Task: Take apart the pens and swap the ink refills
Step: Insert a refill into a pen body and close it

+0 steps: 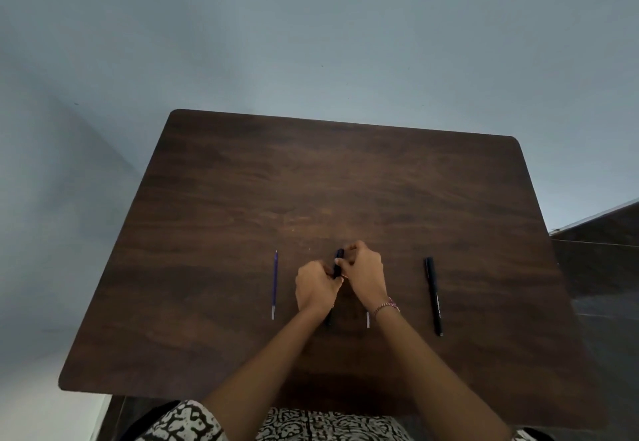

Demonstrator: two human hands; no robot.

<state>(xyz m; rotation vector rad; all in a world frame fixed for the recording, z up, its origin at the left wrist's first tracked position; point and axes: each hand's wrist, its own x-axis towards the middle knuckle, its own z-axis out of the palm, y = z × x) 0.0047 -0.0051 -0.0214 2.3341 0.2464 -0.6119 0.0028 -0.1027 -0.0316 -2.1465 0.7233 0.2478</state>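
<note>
Left hand (pixel 316 288) and right hand (pixel 363 274) each have a grip curled round one dark pen (pixel 339 262) over the wooden surface (pixel 311 181). A blue ink refill (pixel 275 285) lies to the left, a black pen (pixel 434 295) well to the right, and a second refill (pixel 368 319) shows its pale end beside the right wrist.

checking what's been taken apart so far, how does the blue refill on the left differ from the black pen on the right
The blue refill is thin, with a pale near end; the black pen is thicker and dark all along. The refill lies left of the left hand, the pen right of the right hand. Both lie flat on the table, untouched.
</note>
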